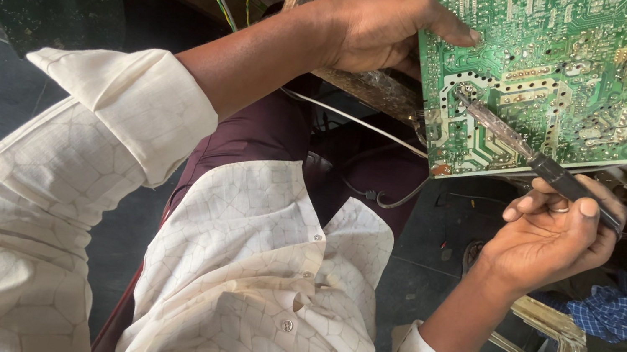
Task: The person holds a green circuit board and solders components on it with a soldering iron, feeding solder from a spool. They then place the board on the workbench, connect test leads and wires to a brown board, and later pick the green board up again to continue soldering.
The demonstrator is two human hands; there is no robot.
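Gripping the circuit board's left edge, left hand steadies; right hand pinches soldering iron.

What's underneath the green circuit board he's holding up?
Under the green circuit board a worn wooden edge shows beside the left hand, with thin wires hanging below. The board covers everything else behind it. The right hand holds a tool on its face.
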